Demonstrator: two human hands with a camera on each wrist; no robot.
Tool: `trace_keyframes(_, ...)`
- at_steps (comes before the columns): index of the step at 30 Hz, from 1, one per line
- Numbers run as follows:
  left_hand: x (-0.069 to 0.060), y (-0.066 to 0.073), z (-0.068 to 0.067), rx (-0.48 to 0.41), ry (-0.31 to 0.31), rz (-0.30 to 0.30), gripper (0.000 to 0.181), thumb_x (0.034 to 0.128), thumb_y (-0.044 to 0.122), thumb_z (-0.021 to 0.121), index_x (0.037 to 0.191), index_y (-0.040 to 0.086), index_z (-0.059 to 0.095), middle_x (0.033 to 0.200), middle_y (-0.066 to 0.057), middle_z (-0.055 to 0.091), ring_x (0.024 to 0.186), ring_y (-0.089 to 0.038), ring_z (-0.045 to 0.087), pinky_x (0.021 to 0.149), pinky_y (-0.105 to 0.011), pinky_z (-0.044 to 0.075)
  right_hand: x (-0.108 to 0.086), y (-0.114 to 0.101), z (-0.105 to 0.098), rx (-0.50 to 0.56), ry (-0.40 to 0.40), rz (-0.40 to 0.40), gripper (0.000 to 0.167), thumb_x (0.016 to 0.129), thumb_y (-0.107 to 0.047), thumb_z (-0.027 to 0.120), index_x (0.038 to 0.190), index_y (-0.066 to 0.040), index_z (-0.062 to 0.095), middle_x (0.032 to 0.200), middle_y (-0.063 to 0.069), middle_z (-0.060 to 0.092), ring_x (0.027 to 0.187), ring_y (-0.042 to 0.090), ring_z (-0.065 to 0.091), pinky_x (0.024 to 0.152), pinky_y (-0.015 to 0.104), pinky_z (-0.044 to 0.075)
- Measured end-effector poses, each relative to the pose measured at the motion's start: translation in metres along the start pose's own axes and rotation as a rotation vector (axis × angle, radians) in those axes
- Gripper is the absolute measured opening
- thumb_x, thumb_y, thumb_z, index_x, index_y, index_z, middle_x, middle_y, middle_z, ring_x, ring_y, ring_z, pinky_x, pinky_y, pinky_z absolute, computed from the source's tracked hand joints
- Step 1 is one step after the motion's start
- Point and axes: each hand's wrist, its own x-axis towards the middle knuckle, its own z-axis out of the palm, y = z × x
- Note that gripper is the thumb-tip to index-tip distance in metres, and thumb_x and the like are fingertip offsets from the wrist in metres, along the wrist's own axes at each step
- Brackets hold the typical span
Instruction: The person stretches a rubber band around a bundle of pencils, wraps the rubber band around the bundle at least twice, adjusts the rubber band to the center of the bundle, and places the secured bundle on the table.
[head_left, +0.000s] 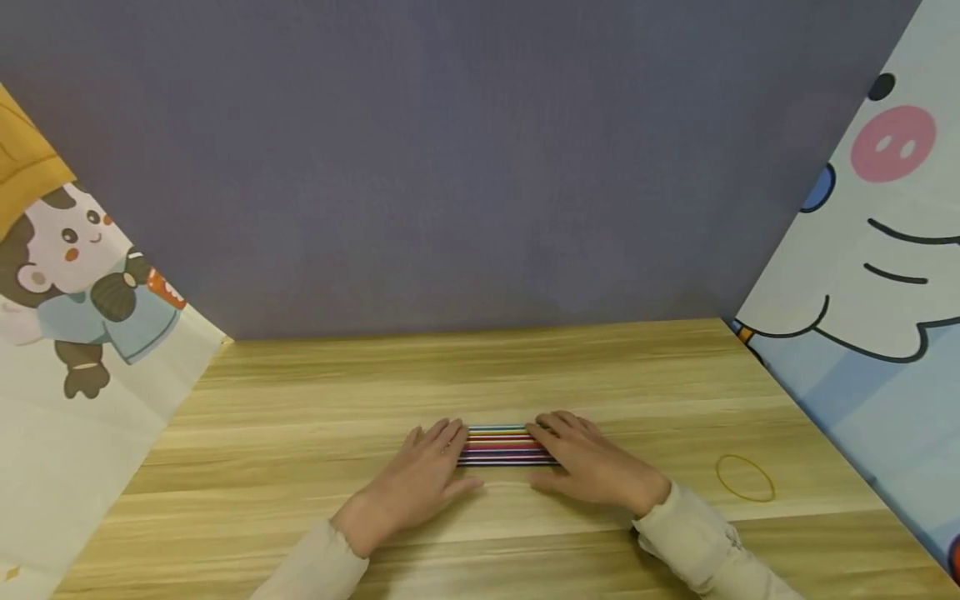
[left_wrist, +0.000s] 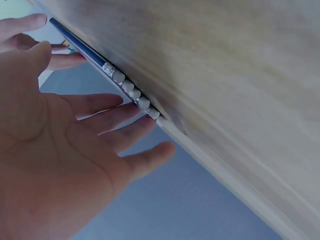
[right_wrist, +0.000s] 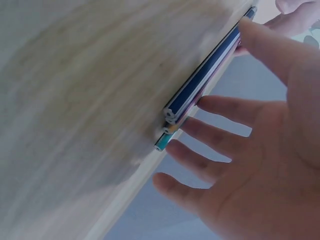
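Several pencils [head_left: 504, 446] in different colours lie side by side, left to right, on the wooden table. Fingers of my left hand [head_left: 423, 475] rest over their left ends, fairly straight, with the thumb apart in front. Over the right ends lies my right hand [head_left: 600, 467], its fingers spread and extended. White erasers [left_wrist: 144, 103] cap the ends by the left hand in the left wrist view. In the right wrist view, the flat unsharpened ends of the pencils [right_wrist: 205, 67] show, one teal pencil [right_wrist: 161, 142] sticking out farther than its neighbours.
A thin yellow rubber band [head_left: 745, 478] lies on the table [head_left: 480, 375] to the right of my right hand. A grey panel [head_left: 480, 167] stands along the back edge. Cartoon-printed sheets [head_left: 82, 350] flank the table on the left and right.
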Motion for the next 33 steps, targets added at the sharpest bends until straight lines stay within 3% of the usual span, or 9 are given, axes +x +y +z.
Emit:
trace_keyframes(5,-0.004,-0.004,-0.006,-0.091,-0.01,0.027,0.071,0.1027,0.054,0.044,0.149,0.0,0.04,0.155,-0.022,0.036,0.144,-0.04,0.032,0.113,-0.063,0.03,-0.006,0.0,-0.005,0.023,-0.016,-0.011,0.067,0.098,-0.044,0.061,0.15,-0.006,0.041,0.155,0.019,0.036,0.144,0.041,0.029,0.116,0.064,0.021)
trace_keyframes(8,-0.004,-0.01,-0.012,-0.239,-0.003,0.005,0.068,0.1036,0.052,0.043,0.151,0.003,0.038,0.157,-0.021,0.031,0.146,-0.039,0.027,0.116,-0.06,0.027,-0.009,0.004,-0.013,0.152,-0.01,-0.016,0.062,0.098,-0.042,0.062,0.148,-0.009,0.045,0.152,0.015,0.04,0.142,0.038,0.033,0.116,0.063,0.023)
trace_keyframes(10,-0.003,-0.014,-0.017,-0.407,0.017,-0.027,0.066,0.1043,0.051,0.043,0.152,0.006,0.037,0.158,-0.019,0.03,0.145,-0.037,0.029,0.117,-0.057,0.028,-0.011,0.007,-0.021,0.319,0.011,-0.015,0.056,0.099,-0.04,0.061,0.146,-0.013,0.047,0.151,0.012,0.043,0.141,0.036,0.036,0.114,0.063,0.027)
trace_keyframes(14,-0.003,-0.022,-0.024,-0.84,0.084,-0.122,0.057,0.1076,0.047,0.035,0.154,0.013,0.033,0.16,-0.011,0.03,0.145,-0.035,0.03,0.117,-0.06,0.026,-0.014,0.01,-0.035,0.774,0.099,0.011,0.044,0.105,-0.035,0.052,0.145,-0.019,0.049,0.151,0.004,0.045,0.142,0.03,0.036,0.114,0.063,0.028)
trace_keyframes(18,-0.002,-0.025,-0.024,-1.166,0.163,-0.188,0.061,0.1084,0.05,0.022,0.156,0.013,0.027,0.162,-0.01,0.024,0.149,-0.032,0.02,0.122,-0.056,0.013,-0.011,0.015,-0.037,1.154,0.251,0.043,0.05,0.109,-0.038,0.04,0.148,-0.008,0.043,0.151,0.003,0.045,0.145,0.027,0.031,0.122,0.054,0.015)
trace_keyframes(21,0.001,-0.024,-0.019,-1.338,0.208,-0.232,0.07,0.1062,0.057,0.02,0.157,0.009,0.021,0.164,-0.012,0.017,0.152,-0.03,0.012,0.124,-0.049,0.006,-0.007,0.022,-0.027,1.328,0.341,0.086,0.061,0.109,-0.043,0.036,0.15,0.002,0.033,0.151,0.006,0.044,0.146,0.029,0.027,0.124,0.049,0.009)
trace_keyframes(24,0.002,-0.024,-0.012,-1.467,0.258,-0.286,0.078,0.1038,0.062,0.022,0.157,0.006,0.018,0.164,-0.015,0.014,0.152,-0.032,0.01,0.124,-0.048,0.003,-0.003,0.027,-0.012,1.439,0.382,0.164,0.067,0.108,-0.045,0.035,0.152,0.005,0.027,0.155,0.013,0.037,0.148,0.031,0.024,0.124,0.048,0.008)
trace_keyframes(28,0.004,-0.025,-0.003,-1.595,0.317,-0.346,0.083,0.1022,0.064,0.027,0.155,0.001,0.018,0.162,-0.021,0.015,0.151,-0.035,0.013,0.124,-0.048,0.003,0.002,0.03,0.008,1.479,0.368,0.243,0.071,0.107,-0.049,0.034,0.153,0.004,0.023,0.159,0.022,0.026,0.149,0.031,0.022,0.125,0.044,0.006)
trace_keyframes(33,0.005,-0.023,0.003,-1.735,0.359,-0.337,0.083,0.1033,0.062,0.029,0.153,-0.004,0.019,0.161,-0.024,0.018,0.15,-0.035,0.016,0.125,-0.044,0.004,0.004,0.026,0.021,1.516,0.38,0.242,0.072,0.106,-0.052,0.035,0.155,-0.001,0.02,0.16,0.021,0.026,0.149,0.029,0.022,0.125,0.043,0.005)
